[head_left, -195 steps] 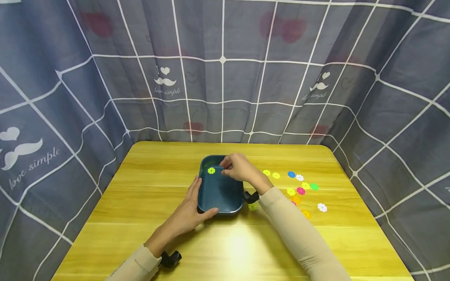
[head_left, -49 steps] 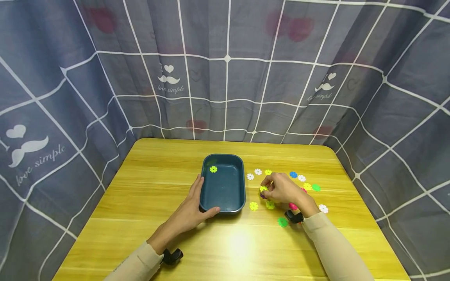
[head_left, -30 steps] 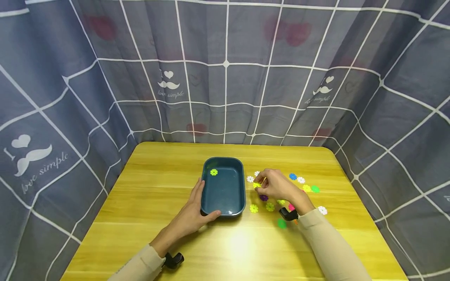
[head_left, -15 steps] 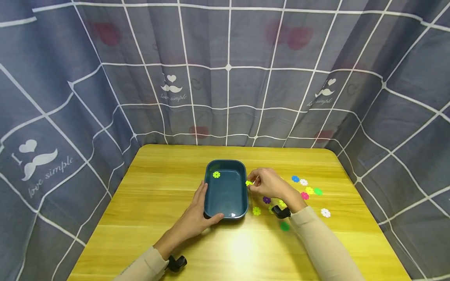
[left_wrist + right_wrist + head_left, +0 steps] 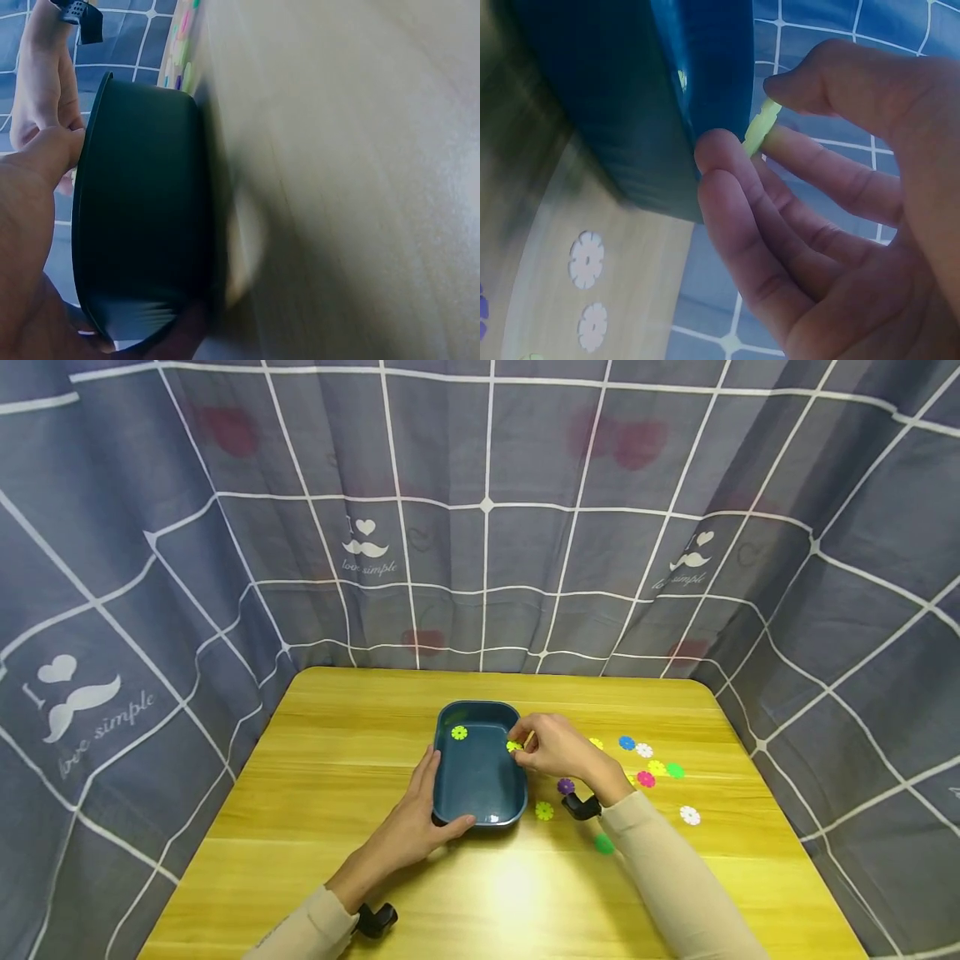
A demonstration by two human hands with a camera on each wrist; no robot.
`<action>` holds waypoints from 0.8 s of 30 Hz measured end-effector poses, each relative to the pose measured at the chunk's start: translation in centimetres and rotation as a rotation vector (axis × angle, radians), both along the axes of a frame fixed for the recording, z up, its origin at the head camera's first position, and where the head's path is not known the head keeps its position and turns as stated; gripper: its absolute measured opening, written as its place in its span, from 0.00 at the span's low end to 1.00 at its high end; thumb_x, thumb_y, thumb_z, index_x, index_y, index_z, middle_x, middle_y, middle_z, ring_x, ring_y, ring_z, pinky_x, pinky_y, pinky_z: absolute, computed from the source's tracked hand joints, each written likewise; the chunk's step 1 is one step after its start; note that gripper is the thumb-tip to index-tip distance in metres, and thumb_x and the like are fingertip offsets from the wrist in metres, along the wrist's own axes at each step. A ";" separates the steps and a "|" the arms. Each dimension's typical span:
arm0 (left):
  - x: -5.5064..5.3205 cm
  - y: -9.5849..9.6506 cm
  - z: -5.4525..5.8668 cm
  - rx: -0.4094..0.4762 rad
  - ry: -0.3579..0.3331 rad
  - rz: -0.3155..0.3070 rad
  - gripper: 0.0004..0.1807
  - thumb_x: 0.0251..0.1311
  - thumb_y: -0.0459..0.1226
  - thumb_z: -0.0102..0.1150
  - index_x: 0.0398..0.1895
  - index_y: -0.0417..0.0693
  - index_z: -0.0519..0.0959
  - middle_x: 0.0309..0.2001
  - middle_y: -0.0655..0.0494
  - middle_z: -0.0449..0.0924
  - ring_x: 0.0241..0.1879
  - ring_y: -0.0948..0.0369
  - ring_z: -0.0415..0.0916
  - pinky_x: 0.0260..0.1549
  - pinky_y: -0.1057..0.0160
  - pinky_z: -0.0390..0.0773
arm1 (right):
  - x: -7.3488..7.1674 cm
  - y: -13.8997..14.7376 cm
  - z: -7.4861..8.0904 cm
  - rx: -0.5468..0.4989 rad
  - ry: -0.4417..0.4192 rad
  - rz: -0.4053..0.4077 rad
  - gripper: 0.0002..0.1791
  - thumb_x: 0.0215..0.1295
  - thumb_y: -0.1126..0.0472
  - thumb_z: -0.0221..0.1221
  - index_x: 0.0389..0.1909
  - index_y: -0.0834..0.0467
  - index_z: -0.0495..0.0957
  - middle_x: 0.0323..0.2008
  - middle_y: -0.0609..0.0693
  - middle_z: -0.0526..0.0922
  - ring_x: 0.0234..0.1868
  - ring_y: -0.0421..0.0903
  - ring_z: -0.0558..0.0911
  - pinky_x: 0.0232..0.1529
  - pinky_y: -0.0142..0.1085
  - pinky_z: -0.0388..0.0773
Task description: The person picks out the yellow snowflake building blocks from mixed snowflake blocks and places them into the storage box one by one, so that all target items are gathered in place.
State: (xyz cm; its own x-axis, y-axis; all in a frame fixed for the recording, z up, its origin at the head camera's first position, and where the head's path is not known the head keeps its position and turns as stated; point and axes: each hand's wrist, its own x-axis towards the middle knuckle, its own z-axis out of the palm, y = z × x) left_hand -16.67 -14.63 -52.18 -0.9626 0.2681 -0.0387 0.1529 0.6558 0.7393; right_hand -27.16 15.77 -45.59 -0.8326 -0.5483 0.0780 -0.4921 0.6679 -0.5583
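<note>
A dark blue rectangular box (image 5: 480, 785) stands on the wooden table. My left hand (image 5: 416, 818) holds its near left corner, fingers along the left side and thumb at the near rim. In the left wrist view the thumb lies over the rim of the box (image 5: 142, 202). Between thumb and index finger, my right hand (image 5: 555, 747) pinches a yellow-green flower-shaped disc (image 5: 513, 746) over the box's right rim. The right wrist view shows this disc (image 5: 761, 127) edge-on. A single yellow-green disc (image 5: 459, 732) is inside the box, near its far left corner.
Several flower discs lie right of the box, among them a purple one (image 5: 566, 786), a green one (image 5: 604, 843), a pink one (image 5: 646, 778) and a white one (image 5: 689, 815). My right forearm covers part of that area. A grey checked curtain (image 5: 487, 552) surrounds the table (image 5: 337, 735).
My right hand was at the box earlier, then picked a yellow-green disc from the scattered ones and carried it left to the box's right rim. The left hand stays on the box.
</note>
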 end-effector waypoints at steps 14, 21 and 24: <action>0.2 -0.3 0.0 0.004 0.017 -0.007 0.72 0.72 0.65 0.78 0.99 0.45 0.40 0.99 0.43 0.34 0.91 0.32 0.61 0.82 0.28 0.74 | -0.5 -1.5 0.5 0.018 0.042 0.068 0.13 0.72 0.64 0.72 0.55 0.56 0.95 0.44 0.52 0.92 0.38 0.38 0.93 0.44 0.34 0.91; 0.2 -0.3 0.2 -0.012 0.012 0.003 0.72 0.72 0.61 0.79 0.99 0.45 0.40 0.99 0.43 0.34 0.91 0.32 0.60 0.82 0.28 0.74 | -1.1 -2.3 0.9 0.016 0.020 0.106 0.13 0.74 0.63 0.75 0.56 0.58 0.94 0.48 0.54 0.92 0.40 0.42 0.95 0.47 0.35 0.93; 0.4 -0.1 0.2 -0.003 0.006 0.004 0.71 0.72 0.60 0.80 0.99 0.45 0.40 0.99 0.42 0.35 0.91 0.31 0.60 0.82 0.27 0.74 | -1.3 -2.5 0.9 0.020 0.014 0.109 0.13 0.74 0.63 0.76 0.56 0.58 0.94 0.48 0.54 0.93 0.40 0.40 0.93 0.47 0.35 0.93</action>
State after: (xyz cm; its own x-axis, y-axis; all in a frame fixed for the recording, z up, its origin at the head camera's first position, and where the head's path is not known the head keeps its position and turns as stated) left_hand -16.32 -14.69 -51.93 -0.9638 0.2643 -0.0341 0.1546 0.6589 0.7362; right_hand -28.49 13.32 -44.69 -0.7666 -0.6375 0.0767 -0.5701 0.6209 -0.5380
